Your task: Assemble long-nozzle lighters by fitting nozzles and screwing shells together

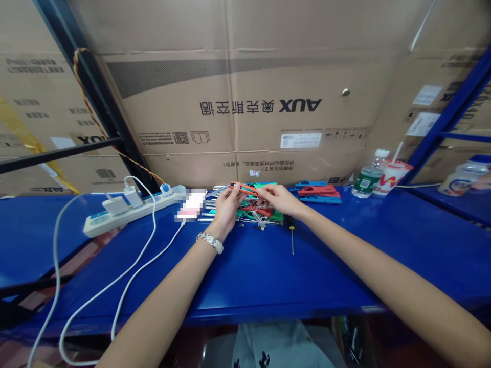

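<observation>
Between my two hands is a long, thin orange-red piece (248,190) with dark parts; its exact kind is too small to make out. My left hand (226,208), with a white watch (210,242) on the wrist, grips its left end. The fingers of my right hand (282,199) close on its right end. Beneath lies a pile of metal rods and green and red plastic parts (264,210), partly hidden by my hands. A small screwdriver (292,240) with a yellow and black handle lies just below my right hand.
Blue and red flat plastic parts (318,191) lie to the right. A water bottle (366,176) and a red-white cup (392,176) stand farther right. At left are a power strip (126,212), white cables (153,225) and a blurred phone (191,204). Cardboard (261,76) walls the back.
</observation>
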{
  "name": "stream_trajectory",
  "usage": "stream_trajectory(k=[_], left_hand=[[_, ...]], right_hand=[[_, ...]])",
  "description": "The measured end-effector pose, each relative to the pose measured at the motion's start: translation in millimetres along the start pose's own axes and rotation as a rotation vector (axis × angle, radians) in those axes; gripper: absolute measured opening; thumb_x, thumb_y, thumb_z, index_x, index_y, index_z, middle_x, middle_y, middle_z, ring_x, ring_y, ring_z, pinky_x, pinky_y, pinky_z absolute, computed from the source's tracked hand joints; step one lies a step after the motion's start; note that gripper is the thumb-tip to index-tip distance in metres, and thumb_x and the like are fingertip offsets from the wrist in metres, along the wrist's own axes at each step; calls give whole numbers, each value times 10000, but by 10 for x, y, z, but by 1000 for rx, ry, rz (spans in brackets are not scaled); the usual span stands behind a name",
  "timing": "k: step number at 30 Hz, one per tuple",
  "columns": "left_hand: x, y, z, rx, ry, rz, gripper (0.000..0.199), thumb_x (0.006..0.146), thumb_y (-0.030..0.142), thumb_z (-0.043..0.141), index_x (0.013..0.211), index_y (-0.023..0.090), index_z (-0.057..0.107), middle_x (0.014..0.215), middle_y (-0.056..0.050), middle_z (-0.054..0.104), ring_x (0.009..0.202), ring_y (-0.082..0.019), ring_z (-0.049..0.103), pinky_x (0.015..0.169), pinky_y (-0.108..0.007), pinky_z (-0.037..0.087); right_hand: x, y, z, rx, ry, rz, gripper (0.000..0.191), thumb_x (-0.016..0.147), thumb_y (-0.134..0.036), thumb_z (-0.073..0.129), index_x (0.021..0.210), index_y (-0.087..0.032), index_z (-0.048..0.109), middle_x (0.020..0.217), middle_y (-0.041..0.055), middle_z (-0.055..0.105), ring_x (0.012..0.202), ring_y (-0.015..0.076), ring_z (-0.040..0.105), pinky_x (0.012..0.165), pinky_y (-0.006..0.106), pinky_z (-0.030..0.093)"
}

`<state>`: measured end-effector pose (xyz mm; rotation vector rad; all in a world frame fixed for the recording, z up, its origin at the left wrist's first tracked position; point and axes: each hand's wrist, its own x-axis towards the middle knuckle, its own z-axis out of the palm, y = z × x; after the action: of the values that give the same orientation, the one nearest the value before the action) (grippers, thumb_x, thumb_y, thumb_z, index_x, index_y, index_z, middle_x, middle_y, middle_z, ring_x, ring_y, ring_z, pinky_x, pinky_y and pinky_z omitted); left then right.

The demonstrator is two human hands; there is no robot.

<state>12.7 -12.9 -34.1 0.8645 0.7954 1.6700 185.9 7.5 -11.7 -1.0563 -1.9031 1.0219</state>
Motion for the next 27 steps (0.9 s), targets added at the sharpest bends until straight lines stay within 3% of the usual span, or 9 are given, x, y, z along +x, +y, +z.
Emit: stream_trajectory(k=[3, 7, 10, 14, 18, 23, 27], left_hand=[[-66, 48, 16, -5, -12, 7, 172, 874, 277, 758, 785, 154, 676, 846, -33, 735, 891, -141, 727, 998, -317, 535], [-278, 172, -62, 96, -111, -10, 211, 854, 359, 782, 882, 155, 737, 971, -74, 769, 930, -170, 735, 983, -327, 557], [-517, 299, -247, 379, -183, -24, 305, 843, 450, 774, 959, 167, 775, 970, -103, 787, 852, -211, 756, 857, -345, 603], [-849, 464, -527, 815, -228, -38, 352, 846, 526, 736, 846, 178, 788, 823, -105, 788, 652, -200, 730, 643, -305, 591], [-1085, 570, -619, 1027, -260, -47, 465, 885, 577, 648, 650, 182, 723, 619, -77, 731, 450, -174, 631, 438, -272, 479], [-1117, 552, -432, 1268, -373, 260, 419, 919, 455, 632, 590, 197, 613, 533, -9, 627, 473, -143, 540, 473, -262, 381], [-933, 393, -232, 1294, -621, 459, 191, 882, 331, 684, 746, 207, 630, 727, -26, 686, 689, -182, 611, 612, -295, 452]], right_hand=[[-105, 27, -11, 11, 37, -79, 268, 948, -423, 617, 951, -163, 681, 855, 68, 751, 618, 144, 627, 593, 282, 511], [-421, 24, -26, 49, 2, -171, 314, 894, -396, 685, 1116, -173, 698, 1043, 83, 766, 863, 202, 712, 792, 363, 565], [-707, -17, -18, -122, -21, -238, 316, 925, -379, 661, 1178, -196, 708, 1085, 74, 769, 911, 226, 716, 851, 405, 556], [-965, -42, 32, -322, -86, -314, 341, 965, -360, 638, 1275, -222, 681, 1219, 75, 747, 1062, 244, 704, 957, 415, 525], [-1050, 6, 109, -463, -175, -344, 388, 998, -369, 602, 1347, -205, 640, 1306, 111, 705, 1175, 262, 661, 1003, 425, 502], [-1058, 27, 172, -646, -217, -407, 326, 975, -333, 635, 1275, -213, 680, 1210, 105, 725, 1130, 277, 617, 1003, 465, 469], [-1082, 23, 162, -645, -199, -439, 294, 941, -336, 667, 1210, -223, 690, 1220, 96, 697, 1151, 276, 577, 1022, 470, 431]])
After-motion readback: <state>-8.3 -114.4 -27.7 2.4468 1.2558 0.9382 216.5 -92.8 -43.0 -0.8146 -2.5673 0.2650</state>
